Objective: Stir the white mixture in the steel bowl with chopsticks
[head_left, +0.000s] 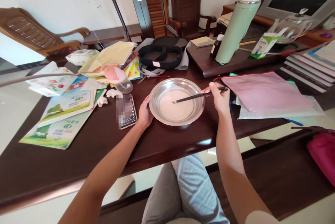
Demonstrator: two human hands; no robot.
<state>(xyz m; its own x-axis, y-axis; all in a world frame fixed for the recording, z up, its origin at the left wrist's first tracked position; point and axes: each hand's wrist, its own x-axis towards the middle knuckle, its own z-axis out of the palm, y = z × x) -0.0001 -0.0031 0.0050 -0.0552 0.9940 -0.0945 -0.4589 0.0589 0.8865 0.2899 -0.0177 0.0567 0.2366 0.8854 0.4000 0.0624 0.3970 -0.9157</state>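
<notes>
Dark wood counter (162, 143) carries a shallow metal bowl (178, 123) at its near middle, holding pale milky liquid (175, 109). Black chopsticks (199, 95) lie left-right across the bowl, tips dipped in the liquid, far ends pinched by fingers of the right hand (221, 100) just right of the rim. The left hand (144, 112) grips the left rim, fingers curled; a phone (126, 111) lies just left.

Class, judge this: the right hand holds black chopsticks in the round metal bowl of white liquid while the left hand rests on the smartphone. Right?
One error: the head view shows the left hand holding the rim of the round metal bowl, not on the smartphone. The right hand does hold the black chopsticks in the white liquid.
</notes>
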